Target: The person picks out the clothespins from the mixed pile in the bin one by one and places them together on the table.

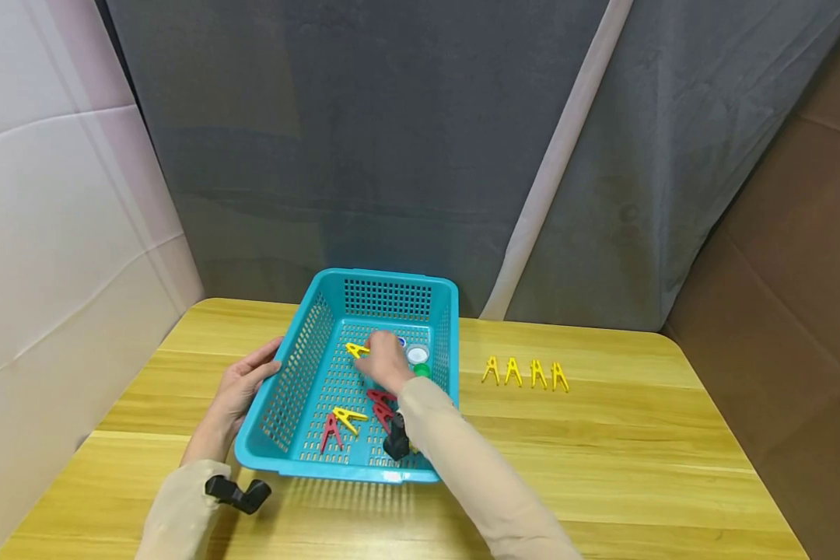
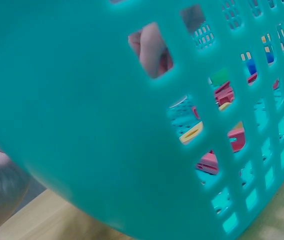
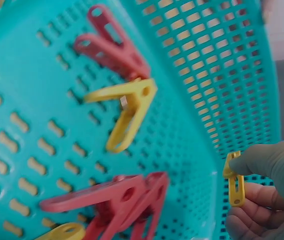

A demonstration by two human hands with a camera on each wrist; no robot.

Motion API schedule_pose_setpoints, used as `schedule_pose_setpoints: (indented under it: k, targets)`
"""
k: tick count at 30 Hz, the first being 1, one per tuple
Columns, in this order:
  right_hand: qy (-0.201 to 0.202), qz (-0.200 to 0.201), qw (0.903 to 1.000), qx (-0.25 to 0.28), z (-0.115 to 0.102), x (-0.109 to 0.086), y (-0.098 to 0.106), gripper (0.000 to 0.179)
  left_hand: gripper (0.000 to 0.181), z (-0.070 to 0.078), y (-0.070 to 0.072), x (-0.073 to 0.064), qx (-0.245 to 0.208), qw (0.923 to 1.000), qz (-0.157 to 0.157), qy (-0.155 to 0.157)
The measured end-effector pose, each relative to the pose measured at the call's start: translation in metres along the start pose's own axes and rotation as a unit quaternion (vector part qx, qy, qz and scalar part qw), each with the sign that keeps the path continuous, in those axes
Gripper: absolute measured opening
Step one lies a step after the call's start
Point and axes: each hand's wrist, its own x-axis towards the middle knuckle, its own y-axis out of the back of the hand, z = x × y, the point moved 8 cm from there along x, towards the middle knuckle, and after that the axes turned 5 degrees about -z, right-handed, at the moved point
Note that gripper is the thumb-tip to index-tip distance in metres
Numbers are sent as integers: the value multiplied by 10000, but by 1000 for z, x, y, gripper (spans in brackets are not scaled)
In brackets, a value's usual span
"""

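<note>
A turquoise plastic basket [image 1: 308,467] stands on the table, slotted at the bottom and sides. My left hand [image 1: 241,386] holds its left rim, thumb and fingers at the edge. Inside the basket, my right hand [image 1: 386,364] pinches a yellow clothespin [image 3: 236,185] between thumb and fingers near the wall. Below that hand lie another yellow clothespin [image 1: 348,418], a red clothespin [image 1: 331,432] beside it, and more red clothespins [image 3: 127,200]. A further yellow clothespin [image 3: 64,232] shows partly at the bottom of the right wrist view.
Several yellow clothespins [image 1: 525,374] stand in a row on the wooden table [image 1: 588,451], right of the basket. A white round cap [image 1: 418,355] and a green cap [image 1: 422,370] lie in the basket's right side. Grey cloth [image 1: 406,140] hangs behind the table.
</note>
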Motion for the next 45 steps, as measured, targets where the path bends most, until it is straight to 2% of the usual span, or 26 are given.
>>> schedule_pose_setpoints:
  k: [2,5,6,8,10,20,28,34,40,45]
  targets:
    - [71,77,9999,116,-4,-2,5,44,42,0,0,0,-33,10000,-23,-20]
    - [143,194,9996,143,-9,-5,13,16,40,0,-1,0,-63,10000,-40,-45]
    - [144,196,9996,168,-10,-6,14,15,40,1,-1,0,-58,10000,-39,-55]
    - [192,216,9994,196,-14,-9,18,30,41,1,-1,0,-25,10000,-27,-63]
    - [243,219,9992,224,-17,-12,22,36,43,1,-1,0,13,10000,-4,-57]
    - [615,320,9968,393,-27,-29,47,30,44,0,-1,-2,21,10000,15,-6]
    - [972,713,9920,378,-32,-43,74,25,44,0,0,-2,-9,10000,35,11]
    - [1129,842,9888,499,-27,-55,93,23,45,0,0,0,2,9999,90,64]
    - [1264,1153,9842,454,-10,-70,118,21,48,0,-2,1,9,10000,50,42]
    - [1129,1400,9833,257,9,-82,135,20,42,0,-1,0,-63,10000,4,22]
